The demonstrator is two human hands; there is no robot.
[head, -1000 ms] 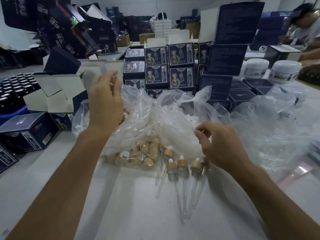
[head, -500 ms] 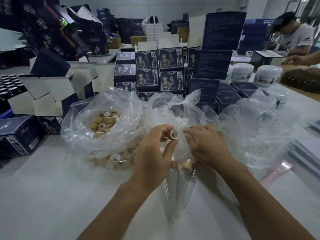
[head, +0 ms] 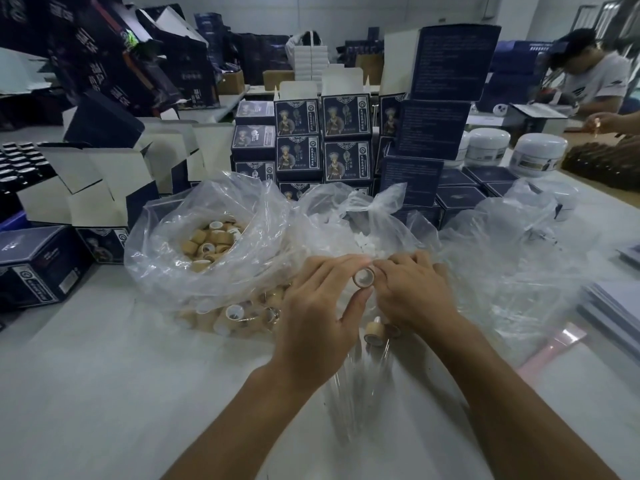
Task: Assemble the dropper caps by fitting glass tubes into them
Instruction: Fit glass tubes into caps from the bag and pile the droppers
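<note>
dropper cap (head: 364, 277) pinched by left hand (head: 320, 315), right hand (head: 414, 294) fingertips hidden

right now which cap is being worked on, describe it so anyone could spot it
Start at the clear plastic bag of loose bamboo caps on the white table, then move right to where both hands meet. The bamboo dropper cap is pinched by the left hand, the right hand touching it. It alone is lifted, open white end facing the camera.
</note>
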